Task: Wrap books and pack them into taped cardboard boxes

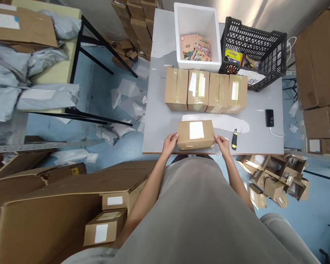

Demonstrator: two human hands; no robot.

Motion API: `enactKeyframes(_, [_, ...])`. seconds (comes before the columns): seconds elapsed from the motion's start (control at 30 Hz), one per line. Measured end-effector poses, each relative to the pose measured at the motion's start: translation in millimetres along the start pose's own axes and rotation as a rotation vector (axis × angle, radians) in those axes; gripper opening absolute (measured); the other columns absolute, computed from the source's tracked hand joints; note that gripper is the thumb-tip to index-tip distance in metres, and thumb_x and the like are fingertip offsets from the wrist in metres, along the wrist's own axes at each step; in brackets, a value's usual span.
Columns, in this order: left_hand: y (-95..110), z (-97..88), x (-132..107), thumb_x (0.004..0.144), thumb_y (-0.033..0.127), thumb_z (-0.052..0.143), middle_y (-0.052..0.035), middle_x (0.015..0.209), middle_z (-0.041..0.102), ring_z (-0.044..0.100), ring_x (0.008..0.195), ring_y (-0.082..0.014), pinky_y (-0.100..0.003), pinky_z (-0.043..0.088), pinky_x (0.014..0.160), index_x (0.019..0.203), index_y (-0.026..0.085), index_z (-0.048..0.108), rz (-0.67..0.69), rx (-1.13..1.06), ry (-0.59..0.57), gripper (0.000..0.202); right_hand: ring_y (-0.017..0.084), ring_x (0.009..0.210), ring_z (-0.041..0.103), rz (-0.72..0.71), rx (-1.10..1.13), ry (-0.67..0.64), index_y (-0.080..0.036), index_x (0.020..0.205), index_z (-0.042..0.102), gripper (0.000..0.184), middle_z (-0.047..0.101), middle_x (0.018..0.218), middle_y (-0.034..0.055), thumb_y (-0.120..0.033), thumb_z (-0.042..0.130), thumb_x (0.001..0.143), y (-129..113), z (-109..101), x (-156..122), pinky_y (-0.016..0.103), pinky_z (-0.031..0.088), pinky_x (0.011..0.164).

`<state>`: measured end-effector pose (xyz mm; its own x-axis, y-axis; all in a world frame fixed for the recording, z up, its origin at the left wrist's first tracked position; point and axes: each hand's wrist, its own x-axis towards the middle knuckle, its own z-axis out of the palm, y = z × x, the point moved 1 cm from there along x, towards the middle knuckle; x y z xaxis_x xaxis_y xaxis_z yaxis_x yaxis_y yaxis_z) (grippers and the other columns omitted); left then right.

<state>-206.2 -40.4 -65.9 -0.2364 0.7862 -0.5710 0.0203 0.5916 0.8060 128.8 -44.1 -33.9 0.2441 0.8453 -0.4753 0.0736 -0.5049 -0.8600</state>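
A taped cardboard box with a white label on top lies at the front edge of the grey table. My left hand grips its left end, fingertips at the lower corner. At the opposite end, my right hand holds the right corner in the same way. A yellow and black utility knife lies just right of my right hand. Behind the box stand several taller cardboard boxes in a row, taped along their tops.
A white foam bin and a black plastic crate at the back hold colourful packs. A black device with a white cable lies at the right. A big open carton stands at my left; small opened boxes litter the right floor.
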Motion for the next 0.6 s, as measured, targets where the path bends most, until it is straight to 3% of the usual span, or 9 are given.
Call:
enactKeyframes(0.13, [-11, 2.5, -10, 0.086, 0.064, 0.08, -0.0169, 0.12, 0.082, 0.076, 0.118, -0.0326, -0.048, 0.058, 0.114, 0.122, 0.015, 0.08, -0.044, 0.033, 0.0, 0.061, 0.036, 0.12, 0.079, 0.047, -0.054, -0.041, -0.019, 0.108, 0.085, 0.071, 0.087, 0.125, 0.0172, -0.077, 0.091, 0.068, 19, -7, -5, 0.053, 0.061, 0.114])
enactKeyframes(0.23, [-13, 6.4, -13, 0.085, 0.061, 0.082, -0.0132, 0.102, 0.081, 0.077, 0.108, -0.0327, -0.049, 0.06, 0.11, 0.118, 0.014, 0.081, -0.07, 0.076, 0.013, 0.057, 0.035, 0.114, 0.08, 0.091, -0.089, -0.071, -0.019, 0.107, 0.083, 0.072, 0.087, 0.119, 0.0163, -0.074, 0.094, 0.062, 32, -3, -6, 0.054, 0.063, 0.109])
enactKeyframes(0.33, [-10, 9.4, -12, 0.085, 0.056, 0.082, -0.0113, 0.098, 0.079, 0.076, 0.106, -0.0313, -0.049, 0.058, 0.111, 0.116, 0.015, 0.082, -0.063, 0.126, 0.035, 0.051, 0.034, 0.108, 0.08, 0.107, -0.102, -0.076, -0.018, 0.108, 0.082, 0.075, 0.087, 0.111, 0.0143, -0.072, 0.094, 0.058, 41, 2, -3, 0.054, 0.063, 0.108])
enactKeyframes(0.47, [6, 12.9, -15, 0.088, 0.048, 0.081, -0.0116, 0.104, 0.079, 0.077, 0.102, -0.0302, -0.046, 0.057, 0.113, 0.114, 0.017, 0.084, -0.026, 0.204, 0.053, 0.04, 0.031, 0.105, 0.079, 0.101, -0.112, -0.076, -0.018, 0.112, 0.082, 0.074, 0.086, 0.11, 0.0121, -0.07, 0.091, 0.06, 45, -2, 2, 0.051, 0.062, 0.108])
enactKeyframes(0.6, [40, 26.0, -38, 0.097, 0.045, 0.075, -0.0119, 0.115, 0.08, 0.079, 0.108, -0.0335, -0.045, 0.057, 0.113, 0.119, 0.021, 0.086, 0.199, 0.445, -0.001, 0.034, 0.031, 0.108, 0.078, 0.101, -0.131, -0.057, -0.018, 0.115, 0.083, 0.068, 0.087, 0.112, 0.0117, -0.066, 0.084, 0.067, 42, -24, 7, 0.049, 0.062, 0.105])
